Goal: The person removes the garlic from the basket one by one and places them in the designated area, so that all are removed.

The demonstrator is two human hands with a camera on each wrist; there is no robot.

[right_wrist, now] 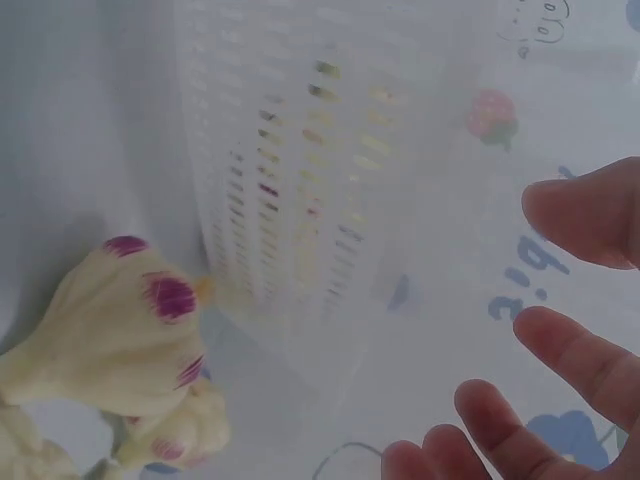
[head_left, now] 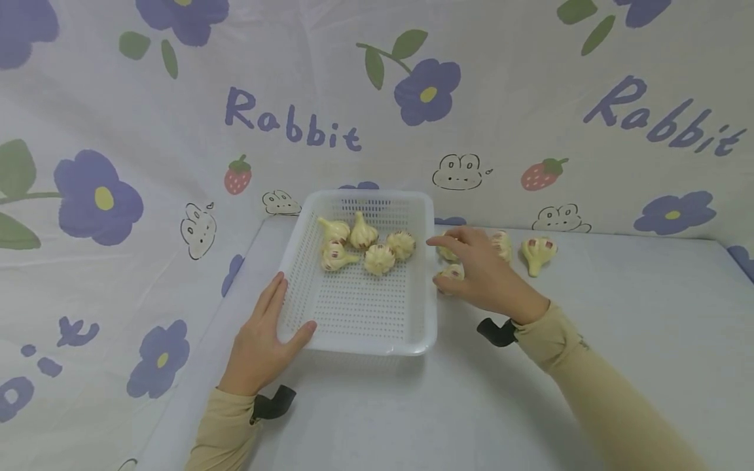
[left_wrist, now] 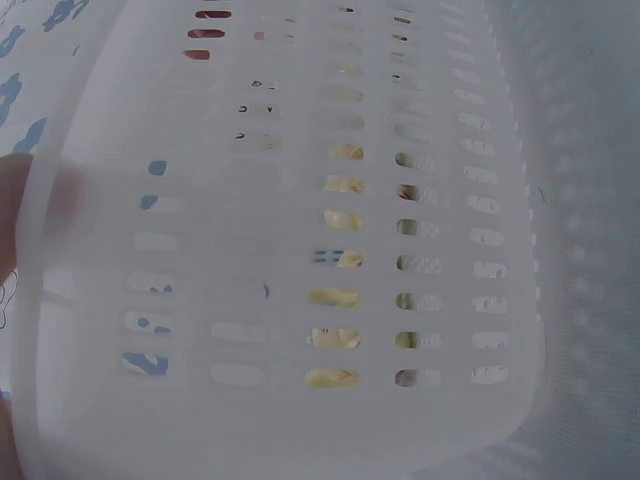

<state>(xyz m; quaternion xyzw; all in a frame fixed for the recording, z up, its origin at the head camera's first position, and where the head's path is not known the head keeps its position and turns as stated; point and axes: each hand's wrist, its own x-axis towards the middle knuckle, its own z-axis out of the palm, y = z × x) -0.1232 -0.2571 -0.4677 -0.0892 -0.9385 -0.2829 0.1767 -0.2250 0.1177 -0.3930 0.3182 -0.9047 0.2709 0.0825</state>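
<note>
A white perforated plastic basket (head_left: 360, 343) holds several garlic bulbs (head_left: 379, 260), cream with purple-red marks, grouped toward its back. My left hand (head_left: 259, 343) rests at its front left corner, fingers straight along the left rim and thumb over the front rim. In the left wrist view the basket wall (left_wrist: 270, 420) fills most of the picture, bulbs showing through its slots. My right hand (head_left: 489, 271) is just right of the basket, over more bulbs that it partly hides. Its fingers (right_wrist: 580, 365) are spread with nothing between them, and a garlic bulb (right_wrist: 110, 330) lies beside the basket.
At the right, one garlic bulb (head_left: 537, 254) lies apart on the white table (head_left: 618, 340), with another bulb (head_left: 501, 245) partly behind my right hand. A patterned cloth (head_left: 330, 65) hangs close behind the basket. Black curved pieces (head_left: 274, 402) sit at both wrists.
</note>
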